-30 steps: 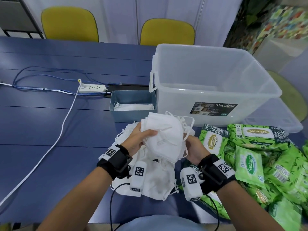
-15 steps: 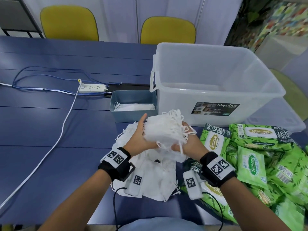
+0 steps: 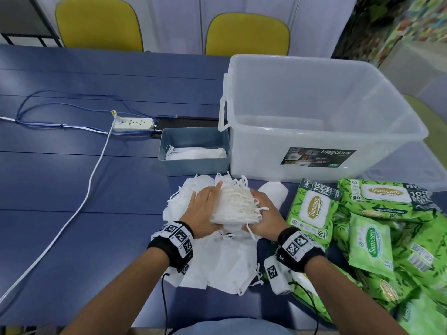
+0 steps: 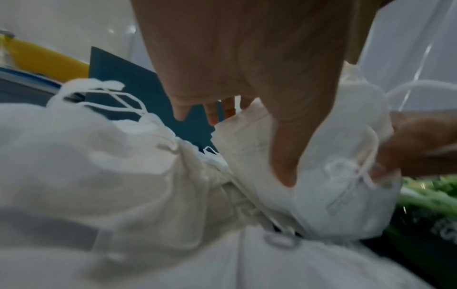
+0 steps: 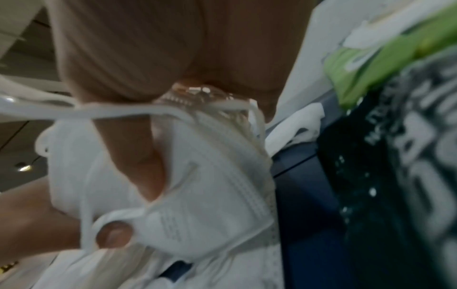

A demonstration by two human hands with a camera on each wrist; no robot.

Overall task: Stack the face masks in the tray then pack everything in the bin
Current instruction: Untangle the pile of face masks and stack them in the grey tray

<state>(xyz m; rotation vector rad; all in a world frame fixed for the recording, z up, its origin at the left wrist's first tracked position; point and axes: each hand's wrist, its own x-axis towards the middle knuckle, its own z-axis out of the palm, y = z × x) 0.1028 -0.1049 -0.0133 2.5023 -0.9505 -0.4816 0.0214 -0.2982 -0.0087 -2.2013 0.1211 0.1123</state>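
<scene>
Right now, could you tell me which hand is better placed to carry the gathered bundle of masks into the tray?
Left, probably. The left hand and right hand both grip the mask bundle, but the tray sits ahead on the left hand's side, beside the bin.

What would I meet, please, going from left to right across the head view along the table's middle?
White cable → power strip → blue tray holding masks → clear bin.

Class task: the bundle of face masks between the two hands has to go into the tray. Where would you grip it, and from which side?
Grip the bundle by its two flat faces, one hand from each side, as the left hand and right hand do now. Its loops bunch along the top edge, so squeezing the faces probably keeps the stack together for the tray.
</scene>
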